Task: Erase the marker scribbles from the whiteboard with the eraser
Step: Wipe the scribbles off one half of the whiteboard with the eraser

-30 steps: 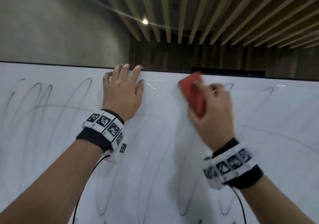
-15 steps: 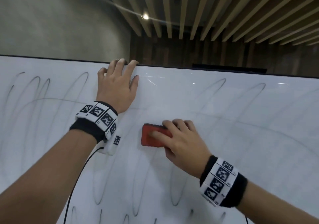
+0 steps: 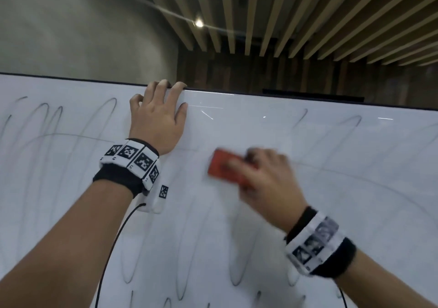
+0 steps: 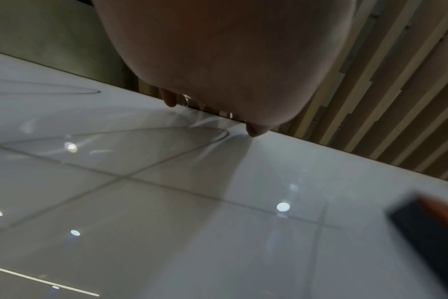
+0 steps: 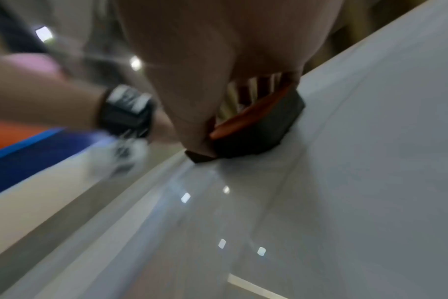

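- Marker scribbles (image 3: 104, 118): grey loops on the whiteboard (image 3: 71, 189), at left and along the lower band.
- Left hand (image 3: 156, 125): flat on board, fingers extended, tips at top edge.
- Eraser (image 3: 221, 166): red, on board, near centre.
- Right hand (image 3: 267, 184): blurred, fingers clamped on eraser.

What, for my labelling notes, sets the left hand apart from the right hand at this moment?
The left hand lies flat on the whiteboard, fingertips at its top edge; the right hand grips the red eraser. The left hand looks sharp; the right hand is motion-blurred. The left hand sits higher on the whiteboard than the right hand. Both wear wristbands with black-and-white tags.
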Tool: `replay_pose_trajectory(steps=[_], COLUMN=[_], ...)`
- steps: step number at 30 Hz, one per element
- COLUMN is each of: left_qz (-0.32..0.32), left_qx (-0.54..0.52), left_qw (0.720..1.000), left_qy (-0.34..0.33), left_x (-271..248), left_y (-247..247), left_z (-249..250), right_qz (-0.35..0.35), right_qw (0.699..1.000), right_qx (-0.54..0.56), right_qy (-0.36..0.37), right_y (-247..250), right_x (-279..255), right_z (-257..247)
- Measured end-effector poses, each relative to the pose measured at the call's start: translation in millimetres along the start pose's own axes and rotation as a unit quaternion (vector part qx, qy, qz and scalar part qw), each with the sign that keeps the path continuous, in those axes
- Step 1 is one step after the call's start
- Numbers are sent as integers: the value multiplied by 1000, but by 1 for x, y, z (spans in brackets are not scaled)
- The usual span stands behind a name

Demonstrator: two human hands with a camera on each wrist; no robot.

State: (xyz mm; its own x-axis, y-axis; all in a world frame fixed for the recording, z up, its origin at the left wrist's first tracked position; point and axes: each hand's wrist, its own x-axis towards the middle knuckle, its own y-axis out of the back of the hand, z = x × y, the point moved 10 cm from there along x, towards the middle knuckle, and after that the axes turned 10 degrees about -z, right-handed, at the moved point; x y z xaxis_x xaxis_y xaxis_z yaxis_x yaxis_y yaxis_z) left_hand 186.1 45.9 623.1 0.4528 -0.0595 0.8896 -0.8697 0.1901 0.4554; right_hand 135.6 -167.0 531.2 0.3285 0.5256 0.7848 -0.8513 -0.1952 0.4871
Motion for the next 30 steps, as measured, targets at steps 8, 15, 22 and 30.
replay_pose_trajectory(steps=[8,15,22,30], left_qz=[31,34,46,41], left_qx=[6,19,25,26], left_qw=[1000,999,999,999], left_qy=[-5,-8,-10,0], left_x=[-2,-2,-2,-3], left_y=[1,0,-1,1], left_z=[1,-1,-2,1], right_qz=[72,121,1,184], right_qw=[981,950,998,907], right_qx=[11,95,-19,22], right_qy=[-177,-272,-67,-379], right_y=[32,48,-22,67], right_x=[-5,-17,-21,-44], right_z=[54,103,-31,135])
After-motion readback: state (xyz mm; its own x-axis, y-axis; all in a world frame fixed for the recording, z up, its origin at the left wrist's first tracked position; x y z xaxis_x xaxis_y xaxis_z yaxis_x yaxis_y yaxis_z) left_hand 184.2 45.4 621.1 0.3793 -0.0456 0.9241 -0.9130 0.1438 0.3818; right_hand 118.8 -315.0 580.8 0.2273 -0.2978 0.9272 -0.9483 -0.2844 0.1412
